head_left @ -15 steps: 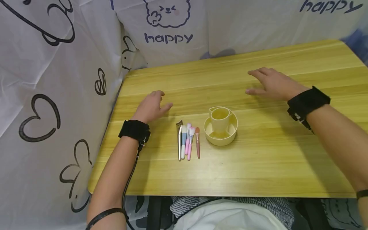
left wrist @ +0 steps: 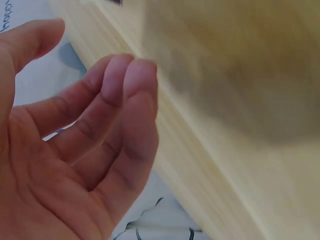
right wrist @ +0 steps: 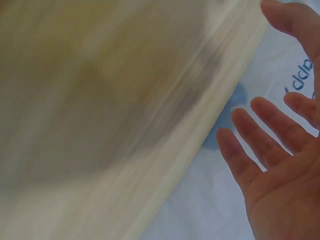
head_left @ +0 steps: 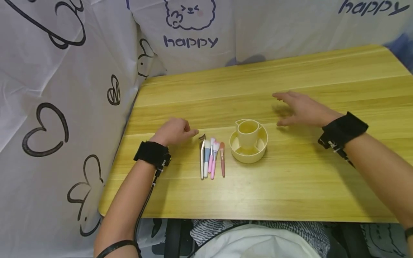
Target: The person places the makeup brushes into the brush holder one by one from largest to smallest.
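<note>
Several makeup brushes (head_left: pixel 207 161) lie side by side on the wooden table, handles toward the person; some are pink, one blue and white, one reddish brown (head_left: pixel 222 161). Just right of them stands a cream round holder (head_left: pixel 248 158) with a cup-like tube in its middle. My left hand (head_left: pixel 174 132) hovers up and left of the brush heads, thumb pointing at them. In the left wrist view that hand (left wrist: pixel 85 130) has loosely bent fingers and an empty palm. To the right of the holder, my right hand (head_left: pixel 304 109) is held with fingers extended and nothing in it.
The wooden table (head_left: pixel 290 193) reaches to a white cloth (head_left: pixel 284 32) with drawings at the back. Another drawn-on cloth (head_left: pixel 48 107) hangs along the left edge. A black cable (head_left: pixel 145 204) runs along the left forearm from the wrist band (head_left: pixel 151 154).
Both hands have come nearer the person and lower over the table, the left one closer to the brush heads. The brushes and the holder have stayed in place.
</note>
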`<act>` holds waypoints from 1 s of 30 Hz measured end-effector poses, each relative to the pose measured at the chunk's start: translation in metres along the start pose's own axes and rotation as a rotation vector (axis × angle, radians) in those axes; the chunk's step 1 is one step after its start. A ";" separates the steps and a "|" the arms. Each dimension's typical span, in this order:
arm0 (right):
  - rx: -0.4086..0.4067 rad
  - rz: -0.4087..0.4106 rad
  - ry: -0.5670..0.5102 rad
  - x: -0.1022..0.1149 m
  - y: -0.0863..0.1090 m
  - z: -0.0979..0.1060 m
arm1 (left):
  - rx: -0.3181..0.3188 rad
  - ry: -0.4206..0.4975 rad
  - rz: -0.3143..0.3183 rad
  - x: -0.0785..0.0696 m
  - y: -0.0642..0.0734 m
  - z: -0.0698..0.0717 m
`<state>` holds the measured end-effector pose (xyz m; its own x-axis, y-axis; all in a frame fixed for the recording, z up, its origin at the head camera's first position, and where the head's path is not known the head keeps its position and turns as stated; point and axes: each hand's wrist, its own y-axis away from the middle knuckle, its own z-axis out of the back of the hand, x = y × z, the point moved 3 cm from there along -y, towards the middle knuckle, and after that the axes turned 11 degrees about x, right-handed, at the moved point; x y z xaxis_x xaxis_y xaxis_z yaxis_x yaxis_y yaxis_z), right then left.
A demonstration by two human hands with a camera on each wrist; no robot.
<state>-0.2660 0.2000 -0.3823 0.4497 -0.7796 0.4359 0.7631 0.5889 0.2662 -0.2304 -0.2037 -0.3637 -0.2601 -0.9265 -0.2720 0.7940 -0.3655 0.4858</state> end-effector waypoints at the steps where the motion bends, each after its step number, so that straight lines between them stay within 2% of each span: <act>1: 0.005 0.004 -0.020 0.002 0.000 -0.002 | 0.012 0.011 -0.006 -0.001 0.000 -0.002; 9: 0.061 0.021 -0.213 0.017 0.001 -0.020 | 0.109 0.124 -0.040 0.000 0.000 -0.016; 14: 0.046 0.050 -0.223 0.025 0.002 -0.030 | 0.149 0.221 -0.030 0.001 -0.001 -0.024; 19: 0.038 0.074 -0.228 0.031 0.001 -0.039 | 0.152 0.311 -0.001 0.002 -0.002 -0.029; 30: 0.092 0.136 -0.297 0.041 0.002 -0.050 | 0.094 0.435 -0.022 0.006 -0.007 -0.037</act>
<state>-0.2229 0.1584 -0.4064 0.3793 -0.6043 0.7007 0.6541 0.7108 0.2589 -0.2172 -0.2035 -0.3998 -0.0048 -0.8018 -0.5976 0.7322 -0.4098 0.5440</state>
